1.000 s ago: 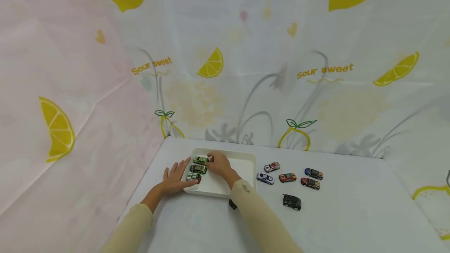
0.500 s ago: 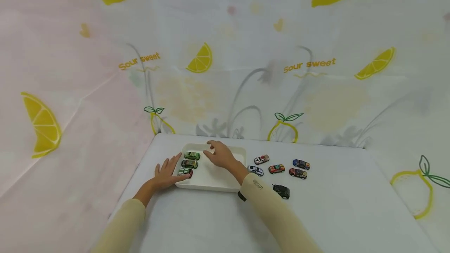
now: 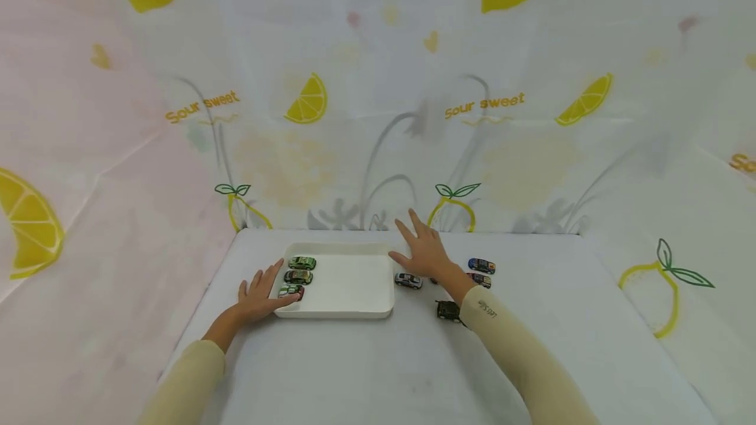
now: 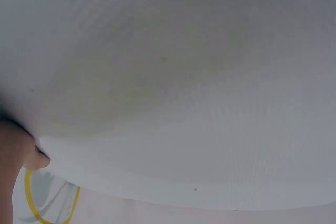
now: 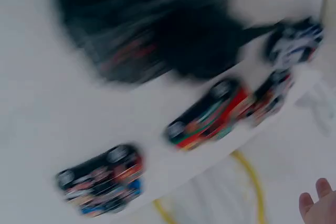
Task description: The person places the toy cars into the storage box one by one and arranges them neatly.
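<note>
A lemon-printed backdrop (image 3: 378,97) lettered "Sour sweet" rises behind the white table (image 3: 342,372).

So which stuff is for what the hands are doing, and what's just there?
Part of it, I think:
white tray
three toy cars inside
loose toy cars outside, like the silver car and black car
left hand at the tray's edge
right hand

Just there:
lemon-print cloth behind
white table underneath
</note>
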A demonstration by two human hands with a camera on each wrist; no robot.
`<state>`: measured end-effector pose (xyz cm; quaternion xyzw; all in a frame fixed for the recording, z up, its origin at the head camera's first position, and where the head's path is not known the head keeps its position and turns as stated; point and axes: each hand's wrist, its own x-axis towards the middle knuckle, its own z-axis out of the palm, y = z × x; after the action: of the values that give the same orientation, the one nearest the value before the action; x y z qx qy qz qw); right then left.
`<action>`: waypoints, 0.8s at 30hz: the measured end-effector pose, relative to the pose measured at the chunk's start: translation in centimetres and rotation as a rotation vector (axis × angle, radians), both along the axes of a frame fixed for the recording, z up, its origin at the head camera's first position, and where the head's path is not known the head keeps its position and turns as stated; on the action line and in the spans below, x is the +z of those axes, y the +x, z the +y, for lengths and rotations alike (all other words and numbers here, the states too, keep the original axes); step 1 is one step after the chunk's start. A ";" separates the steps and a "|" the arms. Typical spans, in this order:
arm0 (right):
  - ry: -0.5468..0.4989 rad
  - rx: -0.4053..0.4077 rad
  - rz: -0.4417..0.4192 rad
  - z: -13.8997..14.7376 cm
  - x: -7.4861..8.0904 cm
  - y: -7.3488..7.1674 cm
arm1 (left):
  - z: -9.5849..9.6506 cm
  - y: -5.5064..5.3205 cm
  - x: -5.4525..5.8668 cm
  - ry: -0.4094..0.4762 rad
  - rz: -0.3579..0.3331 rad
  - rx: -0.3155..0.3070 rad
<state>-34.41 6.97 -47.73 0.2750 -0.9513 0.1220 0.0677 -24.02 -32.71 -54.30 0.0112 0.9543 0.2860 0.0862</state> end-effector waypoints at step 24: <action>0.016 -0.226 -0.082 11.6 -1.9 -0.1 | 0.1 -0.1 -0.2 0.007 -0.001 0.000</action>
<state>-34.48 18.62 -49.62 0.1615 -0.9791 0.1169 0.0397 -24.14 -32.64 -54.52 0.0113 0.9532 0.2896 0.0864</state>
